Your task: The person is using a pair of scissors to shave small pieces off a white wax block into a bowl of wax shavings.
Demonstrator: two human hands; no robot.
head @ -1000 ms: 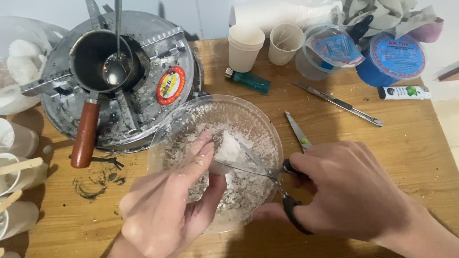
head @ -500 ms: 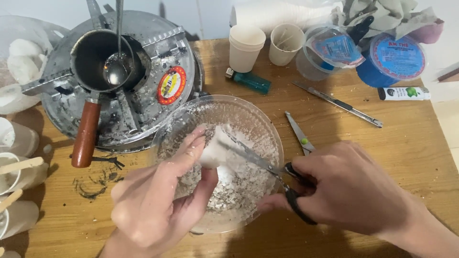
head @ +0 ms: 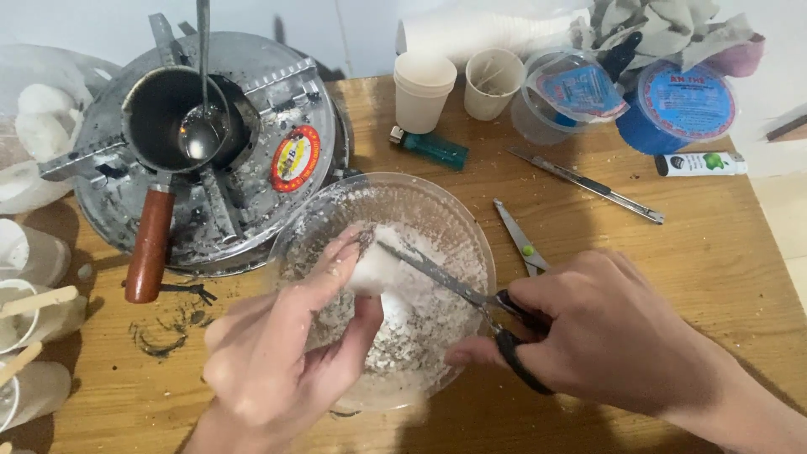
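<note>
Our left hand (head: pixel 282 353) pinching a white lump (head: pixel 376 269) over the glass bowl (head: pixel 458 227) of white flakes, our right hand (head: pixel 605 332) gripping black-handled scissors (head: pixel 454 284), blades touching that lump, on our wooden table (head: pixel 714 252).

Wooden table (head: pixel 723 252), glass bowl (head: pixel 471 227), lighter (head: pixel 430 147), 2 paper cups (head: pixel 424 92)

You're at a home craft bench; scorched wooden table (head: pixel 723 252), small stove (head: pixel 277 126) w/ melting pot (head: pixel 164 109), paper cups (head: pixel 424 88), lighter (head: pixel 433 147).
</note>
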